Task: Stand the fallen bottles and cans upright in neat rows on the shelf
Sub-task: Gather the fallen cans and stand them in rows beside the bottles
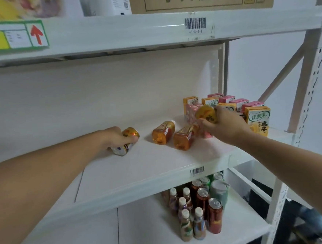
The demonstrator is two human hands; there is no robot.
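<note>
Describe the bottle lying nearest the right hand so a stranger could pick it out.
On the middle shelf, left of the juice cartons, two amber bottles lie on their sides. It is the right-hand bottle, its cap end beside the right hand, nearer the shelf edge than its twin.

Bare shelf (140, 161) at front, fallen bottles (173, 135) centre, cartons (257, 118) crowding right

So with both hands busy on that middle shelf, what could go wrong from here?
Two amber bottles lie on their sides between the hands; a nudge might roll them toward the shelf edge. The right hand lifts a bottle close beside the juice cartons and could topple one. The left hand grips what looks like two items, so one might slip.
</note>
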